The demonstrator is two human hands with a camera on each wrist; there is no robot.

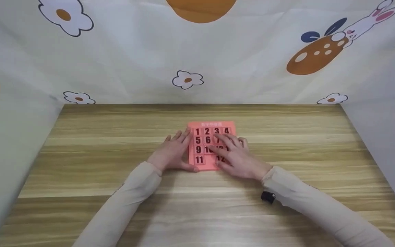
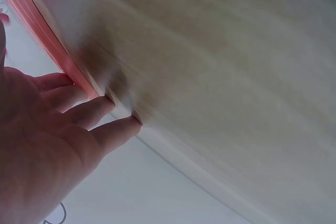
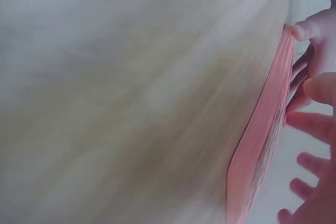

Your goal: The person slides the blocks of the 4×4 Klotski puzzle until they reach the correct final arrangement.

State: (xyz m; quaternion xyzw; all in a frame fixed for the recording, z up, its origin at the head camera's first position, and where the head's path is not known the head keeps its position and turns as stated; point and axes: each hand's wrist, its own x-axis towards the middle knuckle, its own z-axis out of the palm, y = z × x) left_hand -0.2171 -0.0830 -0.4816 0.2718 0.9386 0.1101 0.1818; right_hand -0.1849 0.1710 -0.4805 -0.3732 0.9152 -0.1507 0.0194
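A pink sliding number puzzle (image 1: 199, 167) lies flat on the wooden table. Its black numbers run 1 to 4 along the top row, with 5 and 6 beginning the second and 9 and 10 the third. In the bottom row, a bare gap separates the 11 tile (image 1: 199, 160) from the 12 tile (image 1: 220, 159). My left hand (image 1: 174, 153) braces the puzzle, straight fingers along its left edge and thumb at the bottom edge. Over the right half spreads my right hand (image 1: 240, 157), fingers extended, one fingertip at the 10 tile. It hides the right-hand tiles partly.
The wooden table (image 1: 98, 151) ends at a pale cloth backdrop (image 1: 132, 51) printed with flowers, a rabbit and a carrot. Pale side walls (image 1: 382, 113) flank it. A small black object (image 1: 268, 197) sits at the right sleeve's cuff.
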